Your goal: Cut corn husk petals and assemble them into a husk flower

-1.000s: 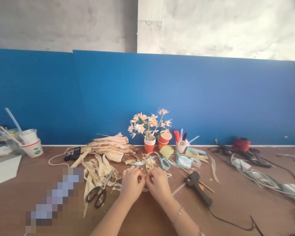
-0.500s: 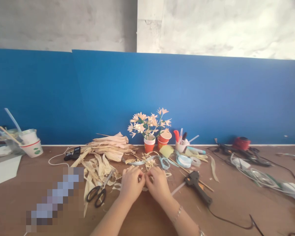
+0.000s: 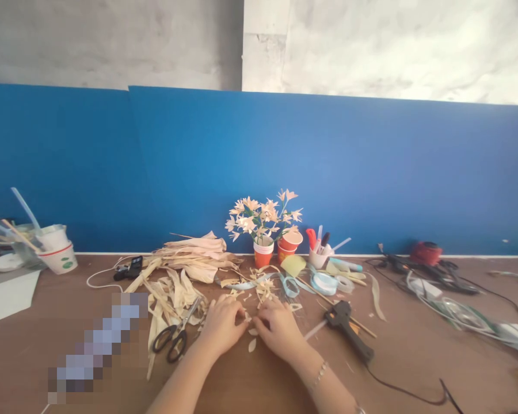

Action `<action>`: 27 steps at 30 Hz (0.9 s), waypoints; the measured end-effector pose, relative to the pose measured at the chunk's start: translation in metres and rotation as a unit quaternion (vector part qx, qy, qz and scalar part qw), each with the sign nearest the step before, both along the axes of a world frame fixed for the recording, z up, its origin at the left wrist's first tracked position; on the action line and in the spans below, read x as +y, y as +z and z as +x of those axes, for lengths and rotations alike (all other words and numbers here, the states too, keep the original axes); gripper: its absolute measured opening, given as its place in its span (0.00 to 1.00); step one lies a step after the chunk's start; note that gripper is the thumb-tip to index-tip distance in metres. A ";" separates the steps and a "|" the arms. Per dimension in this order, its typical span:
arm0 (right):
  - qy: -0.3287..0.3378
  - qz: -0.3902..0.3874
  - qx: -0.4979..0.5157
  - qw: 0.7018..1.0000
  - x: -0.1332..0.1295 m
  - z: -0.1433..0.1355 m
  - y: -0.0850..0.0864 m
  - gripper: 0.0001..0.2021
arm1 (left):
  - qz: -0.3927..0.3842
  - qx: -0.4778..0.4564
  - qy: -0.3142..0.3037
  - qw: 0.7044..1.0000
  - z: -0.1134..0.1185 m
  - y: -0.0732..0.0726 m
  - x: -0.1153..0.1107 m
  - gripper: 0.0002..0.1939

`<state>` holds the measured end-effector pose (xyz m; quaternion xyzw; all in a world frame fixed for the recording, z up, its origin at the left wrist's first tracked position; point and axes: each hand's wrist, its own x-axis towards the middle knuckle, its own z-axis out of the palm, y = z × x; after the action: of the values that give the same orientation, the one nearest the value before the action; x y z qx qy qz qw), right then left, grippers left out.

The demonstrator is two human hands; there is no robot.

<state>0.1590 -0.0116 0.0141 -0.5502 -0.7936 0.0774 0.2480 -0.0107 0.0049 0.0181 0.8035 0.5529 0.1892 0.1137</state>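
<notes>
My left hand point(image 3: 224, 326) is low over the table with thumb and fingers curled closed. A pale scrap shows at its fingertips; what they grip is too small to make out. Close on the right is my right hand point(image 3: 280, 329), its fingers also bent and closed, their contents hidden. Between the hands a pale leaf-shaped petal point(image 3: 252, 345) lies on the table, with another small petal point(image 3: 253, 332) just above it. Beyond the fingers sits a cream husk flower point(image 3: 265, 287). Scissors with black handles point(image 3: 171, 340) lie left of my left hand, on dried husks point(image 3: 179, 293).
A black glue gun point(image 3: 349, 330) lies right, its cord trailing forward. Behind stand husk flowers point(image 3: 263, 214) in a paper cup point(image 3: 263, 257), more cups point(image 3: 290, 244) and a pen cup point(image 3: 317, 257). Ribbon rolls point(image 3: 324, 283) lie nearby. Cables point(image 3: 457, 313) cover the far right. A blue panel point(image 3: 328, 161) backs the table.
My hands have moved apart, the left one outward to the left. Two pale petals now show on the table between them. The view has shifted slightly.
</notes>
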 end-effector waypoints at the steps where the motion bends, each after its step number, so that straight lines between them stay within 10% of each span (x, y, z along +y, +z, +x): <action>1: -0.009 0.002 -0.002 1.000 0.001 0.000 0.000 0.11 | -0.007 0.002 -0.006 1.000 0.001 -0.001 0.000 0.02; 27: 0.004 -0.057 0.285 0.957 0.013 0.001 -0.009 0.10 | 0.122 -0.138 -0.115 0.976 0.007 0.012 -0.007 0.07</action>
<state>0.1604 0.0014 0.0048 -0.5153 -0.6865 0.2775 0.4315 -0.0041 -0.0022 0.0296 0.8358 0.4085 0.3498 0.1109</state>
